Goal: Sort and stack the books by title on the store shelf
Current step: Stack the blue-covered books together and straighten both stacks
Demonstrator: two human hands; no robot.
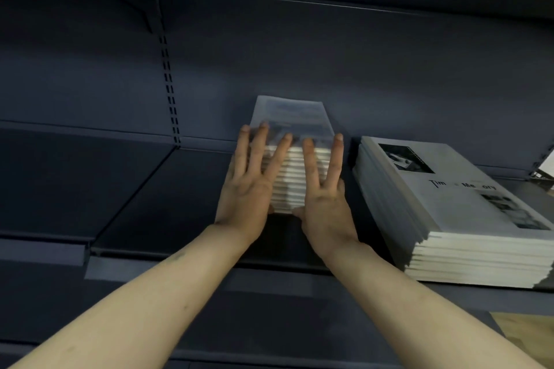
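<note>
Hands first: your left hand [250, 186] and right hand [325, 189] lie flat, fingers straight and spread, pressed against the near face of one stack [296, 159] of books, with the thumbs low at its bottom edge. Neither hand curls round anything; both are simply pushing on the page edges. The fingertips reach up to the top cover, which is blurred, so you cannot read its title.

That stack sits directly under and beyond your palms, on the shelf [144, 204], with its long axis running away from you toward the back panel [299, 54]. Its pale page edges face you, and it stands close to the back panel; whether it touches it you cannot tell.

Just to the right of your right hand lies a second stack [449, 213], apart from the first by a narrow dark gap. It is larger in view, its long axis also running front to back but angled a little, near end swung to your right. Its top cover shows dark photographs and a partly legible title.

Two stacks in all; single books are too blurred to count.
</note>
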